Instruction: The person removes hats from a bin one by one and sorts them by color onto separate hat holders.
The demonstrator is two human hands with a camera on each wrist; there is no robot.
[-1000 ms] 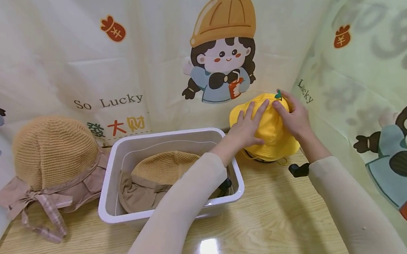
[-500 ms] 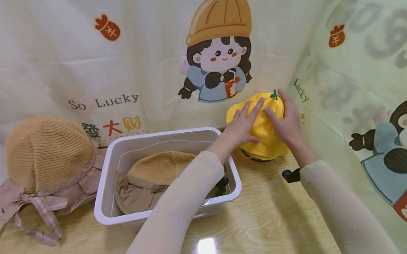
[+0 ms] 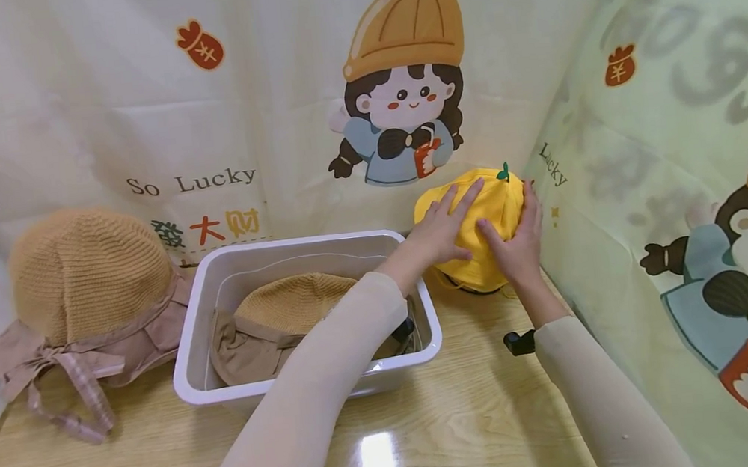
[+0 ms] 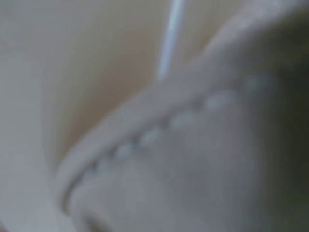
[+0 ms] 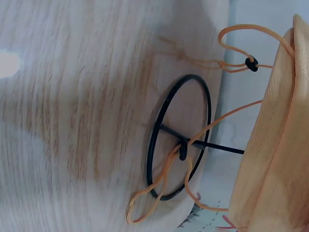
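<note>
The yellow hat [image 3: 479, 267] stands at the back of the wood tabletop [image 3: 475, 412], between the right end of the grey bin [image 3: 349, 251] and the right-hand cloth [image 3: 608, 241]; tabletop stretches forward from it, while the printed back cloth [image 3: 295, 121] rises close behind. Its crown bears a green sprout [image 3: 503, 173], cords [image 5: 246, 26] dangle below its brim; the left hand [image 3: 438, 233] rests spread-fingered on its front, unclenched; the right hand [image 3: 517, 248], thumb and fingers extended, touches its right side.

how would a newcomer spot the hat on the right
Find the pale tub on the table. Just right of it is the yellow hat with a green sprout on top. Neither the pink-brimmed hat left of the tub nor the brown-brimmed hat inside is yellow.
</note>
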